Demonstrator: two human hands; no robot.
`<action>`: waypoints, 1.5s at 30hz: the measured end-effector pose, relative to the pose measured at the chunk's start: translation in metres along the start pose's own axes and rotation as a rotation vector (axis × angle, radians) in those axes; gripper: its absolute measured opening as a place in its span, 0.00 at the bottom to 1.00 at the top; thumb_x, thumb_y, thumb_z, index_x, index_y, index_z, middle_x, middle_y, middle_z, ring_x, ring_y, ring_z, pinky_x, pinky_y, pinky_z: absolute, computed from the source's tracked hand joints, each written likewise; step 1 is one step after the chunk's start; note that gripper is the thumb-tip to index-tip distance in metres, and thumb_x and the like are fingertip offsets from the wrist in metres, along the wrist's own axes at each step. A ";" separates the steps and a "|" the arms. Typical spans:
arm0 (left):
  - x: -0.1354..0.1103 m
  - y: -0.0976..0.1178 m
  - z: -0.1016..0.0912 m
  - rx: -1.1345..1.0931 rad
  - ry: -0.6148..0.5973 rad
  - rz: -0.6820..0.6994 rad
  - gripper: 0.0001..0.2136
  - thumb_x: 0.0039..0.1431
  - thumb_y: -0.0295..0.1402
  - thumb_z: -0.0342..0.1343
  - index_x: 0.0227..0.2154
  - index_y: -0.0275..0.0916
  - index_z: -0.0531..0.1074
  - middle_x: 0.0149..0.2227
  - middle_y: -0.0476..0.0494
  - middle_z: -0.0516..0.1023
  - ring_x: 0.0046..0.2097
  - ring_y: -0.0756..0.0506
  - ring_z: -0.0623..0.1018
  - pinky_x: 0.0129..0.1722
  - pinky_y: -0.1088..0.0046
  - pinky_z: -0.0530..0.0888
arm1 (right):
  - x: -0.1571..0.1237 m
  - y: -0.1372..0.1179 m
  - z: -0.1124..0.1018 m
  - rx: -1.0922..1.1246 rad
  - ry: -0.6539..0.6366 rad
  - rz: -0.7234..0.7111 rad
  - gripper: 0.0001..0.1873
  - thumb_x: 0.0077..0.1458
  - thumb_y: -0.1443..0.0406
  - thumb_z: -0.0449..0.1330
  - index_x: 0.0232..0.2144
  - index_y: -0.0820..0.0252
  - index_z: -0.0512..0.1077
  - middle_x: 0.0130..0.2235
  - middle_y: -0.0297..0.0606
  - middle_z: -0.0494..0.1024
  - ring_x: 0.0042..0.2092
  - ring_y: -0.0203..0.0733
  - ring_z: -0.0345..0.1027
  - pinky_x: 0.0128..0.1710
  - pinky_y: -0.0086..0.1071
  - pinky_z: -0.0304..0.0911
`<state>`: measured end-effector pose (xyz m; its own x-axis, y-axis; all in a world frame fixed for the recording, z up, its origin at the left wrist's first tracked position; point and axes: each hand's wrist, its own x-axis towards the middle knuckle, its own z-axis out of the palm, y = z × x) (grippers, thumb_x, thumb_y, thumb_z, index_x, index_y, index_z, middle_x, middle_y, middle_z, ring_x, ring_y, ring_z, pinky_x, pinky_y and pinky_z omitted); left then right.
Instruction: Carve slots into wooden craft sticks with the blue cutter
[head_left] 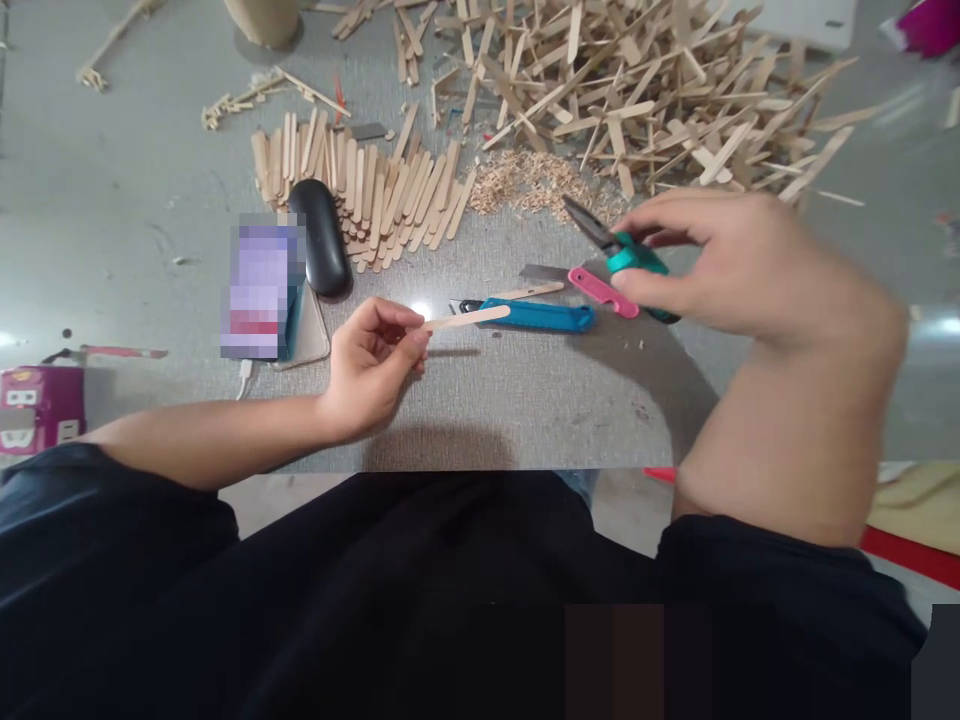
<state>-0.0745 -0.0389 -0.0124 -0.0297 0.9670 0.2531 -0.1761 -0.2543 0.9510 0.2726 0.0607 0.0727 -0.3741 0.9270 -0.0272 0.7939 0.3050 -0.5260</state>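
Note:
My left hand (379,365) pinches one end of a popsicle stick (480,317) between thumb and fingers. The stick points right, above a blue utility knife (540,315) lying on the table. My right hand (712,255) is closed around green-handled shears (634,258), whose dark pointed blades face up and to the left; blur hides how far apart the blades are. Just below the shears lies a pink folding knife (604,292) with its blade out. Another stick (532,291) rests beside the blue knife.
Neatly fanned sticks (375,190) lie ahead, left of small wood clippings (532,182). A large loose heap of sticks (622,80) fills the back right. At left are a black case (321,240), a phone (259,285) and a purple power box (45,408). The table's front edge (420,468) is near my body.

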 end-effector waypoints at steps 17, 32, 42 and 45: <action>0.000 0.007 0.004 -0.047 0.143 -0.034 0.14 0.68 0.45 0.74 0.38 0.42 0.80 0.34 0.48 0.79 0.28 0.52 0.78 0.28 0.74 0.80 | -0.019 -0.068 0.100 0.372 -0.103 -0.114 0.09 0.74 0.53 0.65 0.46 0.49 0.75 0.38 0.36 0.86 0.38 0.49 0.81 0.40 0.43 0.76; 0.005 0.010 0.005 -0.123 0.152 -0.120 0.17 0.64 0.49 0.78 0.37 0.42 0.81 0.33 0.49 0.78 0.29 0.52 0.79 0.29 0.74 0.82 | -0.020 -0.060 0.094 0.064 -0.025 -0.315 0.07 0.68 0.61 0.65 0.48 0.48 0.77 0.43 0.38 0.87 0.41 0.52 0.81 0.39 0.44 0.69; 0.006 0.012 0.005 -0.179 0.093 -0.253 0.25 0.59 0.56 0.81 0.35 0.42 0.78 0.29 0.51 0.77 0.26 0.53 0.77 0.25 0.75 0.77 | -0.021 -0.055 0.104 0.012 0.065 -0.374 0.12 0.69 0.64 0.64 0.54 0.47 0.74 0.49 0.43 0.87 0.50 0.59 0.84 0.48 0.52 0.76; 0.006 0.013 0.004 -0.264 0.023 -0.353 0.26 0.55 0.55 0.83 0.34 0.42 0.76 0.27 0.52 0.76 0.24 0.53 0.74 0.23 0.75 0.74 | -0.021 -0.051 0.113 -0.069 0.194 -0.439 0.19 0.69 0.66 0.60 0.60 0.48 0.72 0.54 0.48 0.86 0.55 0.64 0.83 0.53 0.57 0.76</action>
<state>-0.0733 -0.0361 0.0025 0.0563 0.9947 -0.0864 -0.4246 0.1021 0.8996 0.1859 0.0006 0.0043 -0.5896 0.7292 0.3473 0.6138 0.6840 -0.3942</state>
